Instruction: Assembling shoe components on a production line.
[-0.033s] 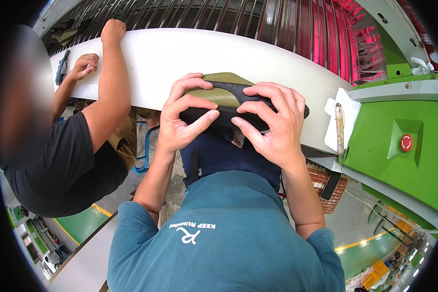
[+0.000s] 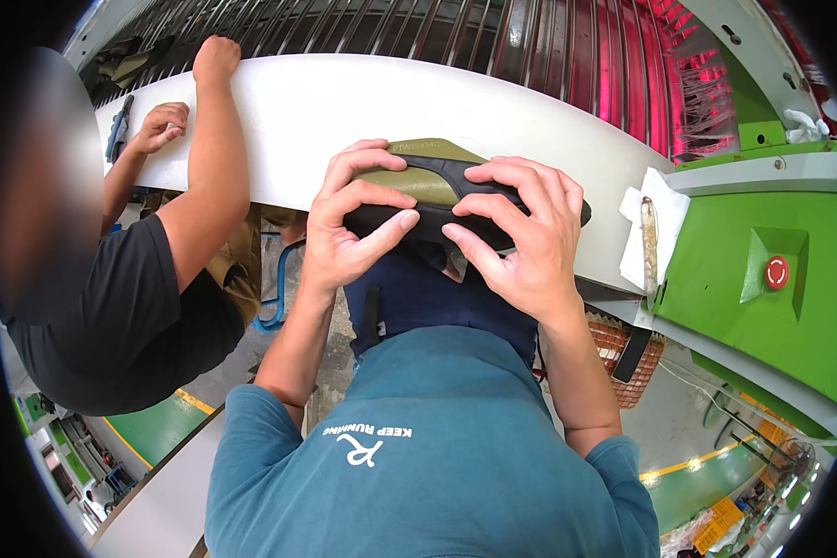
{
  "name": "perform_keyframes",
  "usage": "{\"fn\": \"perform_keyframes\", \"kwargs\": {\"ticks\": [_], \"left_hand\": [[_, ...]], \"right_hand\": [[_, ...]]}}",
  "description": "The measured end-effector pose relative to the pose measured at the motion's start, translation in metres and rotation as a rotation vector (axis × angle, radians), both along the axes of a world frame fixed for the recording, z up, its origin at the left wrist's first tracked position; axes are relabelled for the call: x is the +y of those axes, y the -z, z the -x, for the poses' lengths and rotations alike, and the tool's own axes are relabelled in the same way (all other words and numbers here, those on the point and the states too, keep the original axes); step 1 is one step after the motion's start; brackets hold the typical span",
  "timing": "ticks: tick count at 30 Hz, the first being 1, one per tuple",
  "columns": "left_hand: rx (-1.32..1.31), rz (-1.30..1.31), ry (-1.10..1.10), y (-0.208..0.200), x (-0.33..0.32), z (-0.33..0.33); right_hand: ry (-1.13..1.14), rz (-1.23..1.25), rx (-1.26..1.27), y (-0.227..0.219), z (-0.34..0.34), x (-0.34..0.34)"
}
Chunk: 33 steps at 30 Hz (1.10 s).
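Note:
At the near edge of the white worktop, I hold a black fabric shoe upper (image 2: 428,223) fitted over an olive-green shoe last (image 2: 423,185). My left hand (image 2: 349,219) grips its left part, with the thumb and index finger pinching the black edge. My right hand (image 2: 533,228) curls over the right part, thumb low on the near side and fingers on top. Both thumbs are close together on the fabric. Much of the upper is hidden behind my fingers, and its dark tip shows past my right hand.
A co-worker's forearms (image 2: 216,158) rest on the white worktop (image 2: 288,112) at left, near a dark blue object (image 2: 119,130). Metal bars (image 2: 418,33), glowing red at right, line the far side. A taped stick-like tool (image 2: 649,244) lies on white paper beside a green machine (image 2: 716,270).

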State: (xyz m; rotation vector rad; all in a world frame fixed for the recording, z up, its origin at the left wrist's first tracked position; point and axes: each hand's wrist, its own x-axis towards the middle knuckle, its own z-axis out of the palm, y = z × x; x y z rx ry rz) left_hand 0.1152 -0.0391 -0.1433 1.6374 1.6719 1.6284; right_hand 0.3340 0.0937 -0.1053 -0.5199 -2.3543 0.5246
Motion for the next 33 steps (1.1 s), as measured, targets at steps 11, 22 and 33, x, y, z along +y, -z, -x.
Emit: {"fn": "perform_keyframes", "kwargs": {"ticks": [11, 22, 33], "left_hand": [[0.019, -0.005, -0.040, 0.002, 0.000, -0.002], [0.019, -0.008, 0.028, -0.001, -0.003, 0.002], [0.053, 0.013, 0.019, -0.008, -0.003, 0.001]], "right_hand": [[-0.010, -0.007, 0.019, 0.001, -0.001, 0.000], [-0.028, -0.005, 0.043, 0.003, -0.003, 0.001], [0.011, 0.046, 0.020, -0.002, 0.000, 0.001]]}}
